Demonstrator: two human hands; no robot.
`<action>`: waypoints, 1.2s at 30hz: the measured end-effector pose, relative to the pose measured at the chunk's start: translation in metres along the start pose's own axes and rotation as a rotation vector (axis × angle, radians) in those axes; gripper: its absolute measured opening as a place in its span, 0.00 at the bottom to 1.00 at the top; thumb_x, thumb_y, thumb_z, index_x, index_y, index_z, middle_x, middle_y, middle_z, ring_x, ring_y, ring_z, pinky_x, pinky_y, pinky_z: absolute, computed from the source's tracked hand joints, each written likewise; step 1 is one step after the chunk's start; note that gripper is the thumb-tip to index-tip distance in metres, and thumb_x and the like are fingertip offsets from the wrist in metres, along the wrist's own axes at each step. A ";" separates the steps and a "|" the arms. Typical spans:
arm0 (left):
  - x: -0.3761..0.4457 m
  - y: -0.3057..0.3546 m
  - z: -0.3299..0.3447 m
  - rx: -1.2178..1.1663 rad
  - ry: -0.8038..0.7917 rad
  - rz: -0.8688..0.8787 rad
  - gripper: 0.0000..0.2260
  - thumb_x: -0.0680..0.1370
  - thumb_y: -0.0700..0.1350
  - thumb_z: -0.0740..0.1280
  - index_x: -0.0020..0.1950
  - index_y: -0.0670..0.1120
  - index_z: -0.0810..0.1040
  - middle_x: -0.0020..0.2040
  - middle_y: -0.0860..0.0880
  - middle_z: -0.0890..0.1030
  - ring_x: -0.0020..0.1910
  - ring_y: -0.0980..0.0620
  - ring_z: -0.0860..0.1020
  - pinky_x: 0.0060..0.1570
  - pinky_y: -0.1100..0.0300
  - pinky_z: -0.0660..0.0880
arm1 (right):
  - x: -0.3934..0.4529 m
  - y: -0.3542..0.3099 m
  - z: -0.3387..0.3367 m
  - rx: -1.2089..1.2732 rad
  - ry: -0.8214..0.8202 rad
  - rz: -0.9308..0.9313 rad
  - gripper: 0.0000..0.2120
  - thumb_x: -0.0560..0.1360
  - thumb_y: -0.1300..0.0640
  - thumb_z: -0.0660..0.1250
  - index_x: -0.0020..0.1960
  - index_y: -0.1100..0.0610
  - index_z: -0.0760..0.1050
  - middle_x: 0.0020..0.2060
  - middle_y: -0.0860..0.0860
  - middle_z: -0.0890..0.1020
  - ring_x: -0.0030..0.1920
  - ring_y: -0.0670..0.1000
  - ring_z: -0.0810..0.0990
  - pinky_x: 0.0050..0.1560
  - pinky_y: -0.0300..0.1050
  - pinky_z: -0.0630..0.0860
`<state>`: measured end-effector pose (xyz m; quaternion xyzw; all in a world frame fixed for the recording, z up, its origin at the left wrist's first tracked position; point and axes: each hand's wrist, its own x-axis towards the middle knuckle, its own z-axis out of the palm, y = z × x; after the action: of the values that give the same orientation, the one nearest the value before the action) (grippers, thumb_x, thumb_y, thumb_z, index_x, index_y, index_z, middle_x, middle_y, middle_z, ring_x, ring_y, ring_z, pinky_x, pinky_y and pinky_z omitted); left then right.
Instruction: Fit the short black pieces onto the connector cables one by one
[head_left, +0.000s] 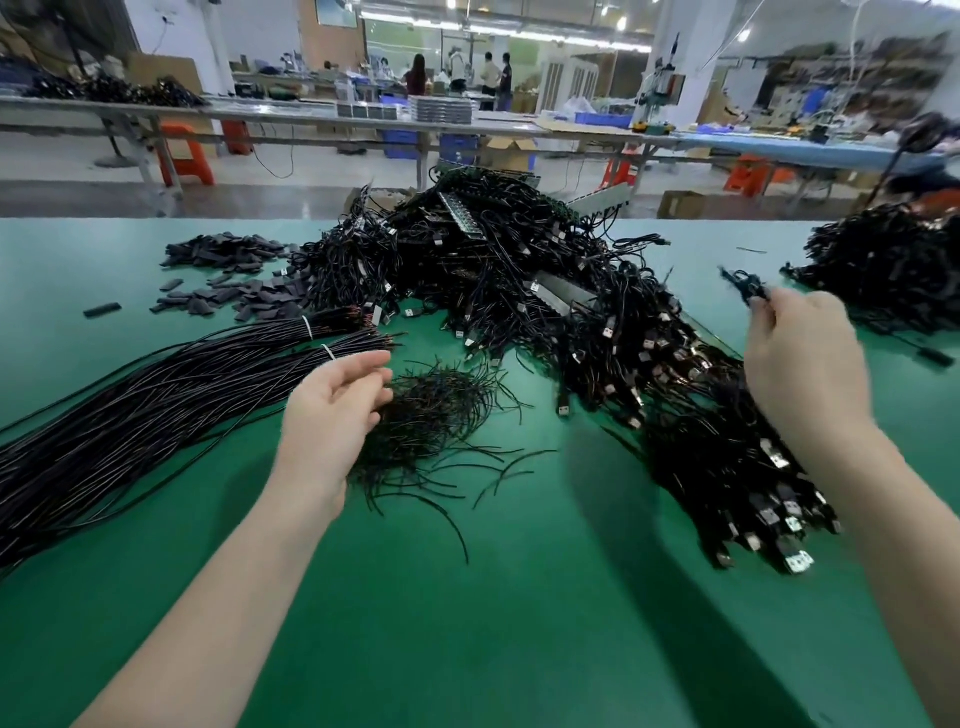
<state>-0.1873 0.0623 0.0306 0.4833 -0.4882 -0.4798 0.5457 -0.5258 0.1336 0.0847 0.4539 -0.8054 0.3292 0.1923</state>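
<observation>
A big heap of black connector cables with metal plug ends covers the middle of the green table. Short flat black pieces lie scattered at the back left. A small tangle of thin black wire offcuts sits in front of the heap. My left hand hovers palm up at the tangle's left edge, fingers relaxed and holding nothing. My right hand is raised at the right and pinches a blurred black cable between its fingertips.
Long black wire bundles tied with white straps lie at the left. A second dark cable pile sits at the far right. Plugged cables fan toward the right front. Workbenches and people stand in the background.
</observation>
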 end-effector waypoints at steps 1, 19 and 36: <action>0.003 -0.006 -0.001 0.024 0.041 0.020 0.12 0.79 0.39 0.64 0.49 0.56 0.81 0.44 0.58 0.84 0.46 0.60 0.82 0.46 0.63 0.75 | 0.006 0.017 0.004 -0.138 -0.061 0.043 0.15 0.83 0.54 0.54 0.58 0.63 0.74 0.52 0.65 0.75 0.47 0.65 0.74 0.46 0.55 0.72; 0.074 -0.065 -0.085 1.123 0.161 0.244 0.16 0.80 0.43 0.64 0.67 0.45 0.75 0.63 0.42 0.75 0.53 0.44 0.75 0.51 0.48 0.75 | -0.124 -0.105 0.086 0.452 -0.370 -0.244 0.14 0.79 0.52 0.63 0.63 0.54 0.76 0.57 0.47 0.80 0.59 0.47 0.76 0.63 0.46 0.71; 0.117 -0.053 -0.153 1.481 0.171 0.163 0.06 0.77 0.52 0.71 0.43 0.52 0.81 0.39 0.52 0.76 0.42 0.46 0.76 0.36 0.57 0.70 | -0.148 -0.106 0.124 0.543 -0.425 -0.150 0.08 0.77 0.60 0.64 0.53 0.54 0.80 0.45 0.44 0.81 0.49 0.45 0.76 0.53 0.39 0.72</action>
<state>-0.0301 -0.0492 -0.0230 0.7220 -0.6737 0.0555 0.1476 -0.3599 0.0958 -0.0557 0.6049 -0.6748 0.4145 -0.0839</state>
